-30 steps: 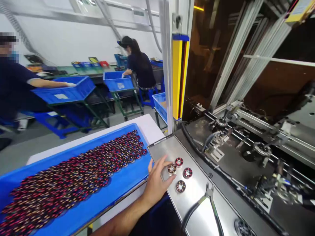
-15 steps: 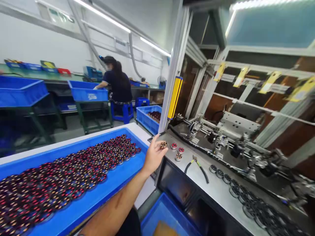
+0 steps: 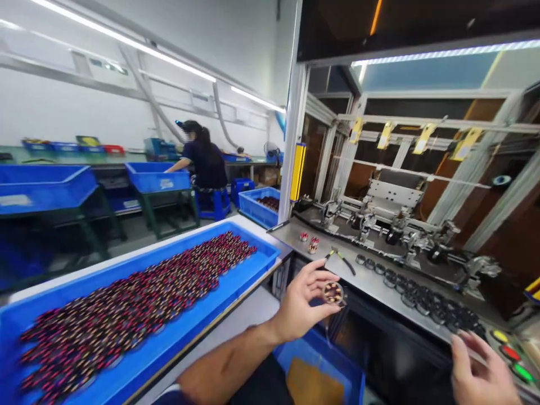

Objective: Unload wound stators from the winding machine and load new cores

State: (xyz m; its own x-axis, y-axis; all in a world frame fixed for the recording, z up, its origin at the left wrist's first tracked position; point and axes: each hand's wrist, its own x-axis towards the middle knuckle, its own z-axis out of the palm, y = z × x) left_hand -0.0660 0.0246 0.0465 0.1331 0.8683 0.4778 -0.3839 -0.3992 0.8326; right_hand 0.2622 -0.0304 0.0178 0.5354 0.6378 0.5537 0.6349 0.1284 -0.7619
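Metal counter (image 3: 291,233) with pliers (image 3: 337,256) left on it; copper-wound ring (image 3: 333,293) pinched in left fingers (image 3: 324,308), right fingers (image 3: 468,343) loosely spread.

Pinches a wound ring (image 3: 332,293) between thumb and fingers of the left hand (image 3: 301,306), copper windings showing. Holds the right hand (image 3: 483,368) near black rings (image 3: 439,306) and colored buttons (image 3: 511,353), fingers bent. Shows cutters (image 3: 334,252), handles spread, on the metal counter (image 3: 291,232) near three small wound parts (image 3: 313,248). Includes, at left, a blue tray (image 3: 265,257) bearing many wound pieces (image 3: 147,298), and behind, a seated person (image 3: 206,163) reaching into a blue bin (image 3: 158,180).
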